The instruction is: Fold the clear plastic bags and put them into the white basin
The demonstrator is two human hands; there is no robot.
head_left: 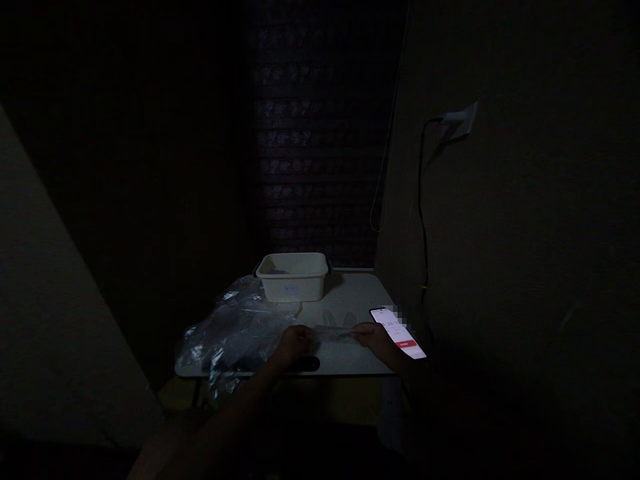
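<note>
The left forearm [220, 417] is nearest, slanting up from the low edge of this dim room to a small folding table [363, 290]. Just above the tabletop, near its front edge, a thin clear plastic piece [331, 332] stretches between the two hands. To handle it well, I'd keep both ends level and the pull light and even, since film this thin could crease or slip, and I'd work clear of the loose plastic sheeting [235, 327] heaped on the left. The left hand [295, 341] is curled nearly closed, gripping the near-left end; its fingertips are too dark to make out singly. The right hand [373, 333] pinches the other end between thumb and fingers, its wrist beside a lit phone [406, 340]. Behind them stands a white bin [294, 288].
</note>
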